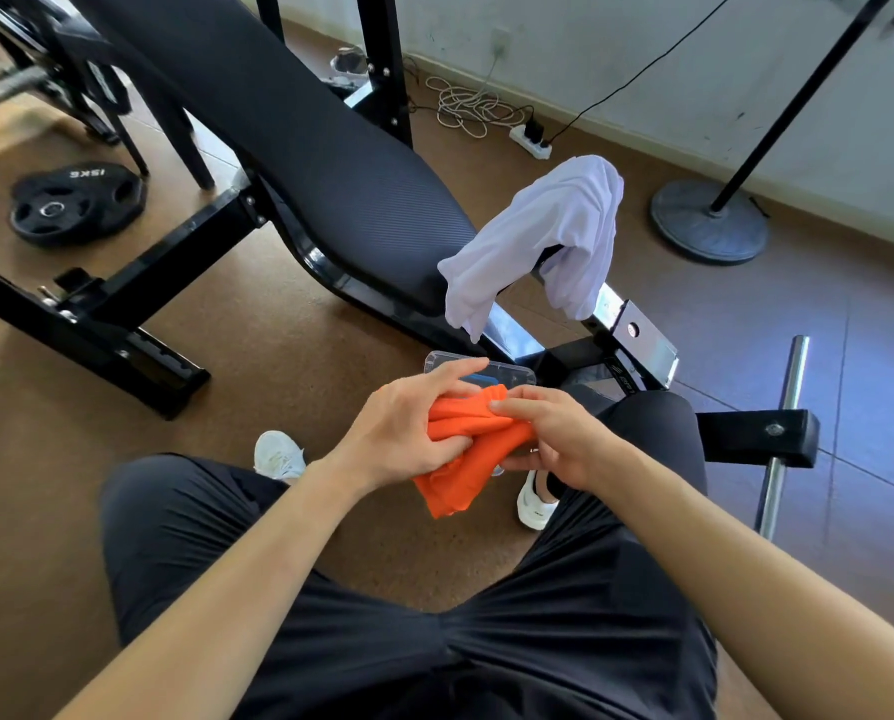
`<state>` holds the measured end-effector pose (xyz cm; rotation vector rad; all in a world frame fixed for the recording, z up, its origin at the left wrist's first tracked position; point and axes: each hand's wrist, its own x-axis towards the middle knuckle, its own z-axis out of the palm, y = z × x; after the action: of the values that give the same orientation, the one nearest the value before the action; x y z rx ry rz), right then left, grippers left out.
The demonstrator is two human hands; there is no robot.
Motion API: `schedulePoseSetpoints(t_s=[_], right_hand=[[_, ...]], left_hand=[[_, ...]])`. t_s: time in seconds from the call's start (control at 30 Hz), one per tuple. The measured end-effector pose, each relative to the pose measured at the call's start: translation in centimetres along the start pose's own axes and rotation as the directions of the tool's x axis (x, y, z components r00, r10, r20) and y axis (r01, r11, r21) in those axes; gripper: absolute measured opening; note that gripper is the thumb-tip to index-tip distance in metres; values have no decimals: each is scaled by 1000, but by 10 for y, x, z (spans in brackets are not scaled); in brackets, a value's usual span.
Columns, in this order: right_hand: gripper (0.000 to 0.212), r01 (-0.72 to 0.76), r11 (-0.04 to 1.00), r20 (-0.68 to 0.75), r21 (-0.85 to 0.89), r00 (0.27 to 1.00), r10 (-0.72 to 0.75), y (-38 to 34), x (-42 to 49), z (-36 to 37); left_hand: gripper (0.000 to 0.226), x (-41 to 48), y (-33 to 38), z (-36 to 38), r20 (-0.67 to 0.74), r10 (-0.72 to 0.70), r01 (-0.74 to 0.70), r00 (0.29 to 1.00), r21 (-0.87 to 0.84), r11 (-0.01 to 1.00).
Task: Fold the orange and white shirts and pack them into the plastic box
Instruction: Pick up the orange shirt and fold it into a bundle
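A bunched orange shirt (465, 454) hangs between my knees, gripped from both sides. My left hand (408, 423) clasps its left part with fingers curled into the cloth. My right hand (548, 433) pinches its right end. Just beyond my hands a clear plastic box (507, 370) stands on the floor, mostly hidden behind them, with something blue inside. The white shirt (543, 236) is draped unfolded over the end bar of the weight bench, above the box.
A black weight bench (299, 148) runs from top left to the centre. A 15 kg plate (78, 202) lies on the floor at left. A stand base (710, 220), a power strip with cables (530, 140) and a chrome bar (782, 439) sit at right.
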<state>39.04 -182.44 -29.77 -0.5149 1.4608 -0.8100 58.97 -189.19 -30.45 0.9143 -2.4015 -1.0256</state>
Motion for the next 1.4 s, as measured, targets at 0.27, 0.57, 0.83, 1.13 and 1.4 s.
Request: schedulePoseSetpoints(t_s=[0.27, 0.57, 0.83, 1.13, 1.4], right_hand=[[8, 13, 993, -23, 117, 1000, -10, 5, 0, -5], [17, -182, 890, 57, 417, 983, 174, 15, 1, -8], [48, -131, 850, 67, 510, 991, 112, 22, -3, -2], [44, -191, 871, 296, 453, 954, 55, 25, -10, -10], [64, -220, 859, 300, 463, 950, 81, 27, -7, -7]], left_hand=[[82, -11, -26, 9, -61, -356, 349, 933, -102, 932], [38, -15, -26, 10, -140, -294, 214, 945, -416, 884], [52, -20, -13, 3, -81, -309, 240, 948, -455, 857], [41, -21, -14, -12, -56, -285, 166, 957, -698, 697], [35, -24, -20, -17, 25, -163, 148, 986, -562, 814]])
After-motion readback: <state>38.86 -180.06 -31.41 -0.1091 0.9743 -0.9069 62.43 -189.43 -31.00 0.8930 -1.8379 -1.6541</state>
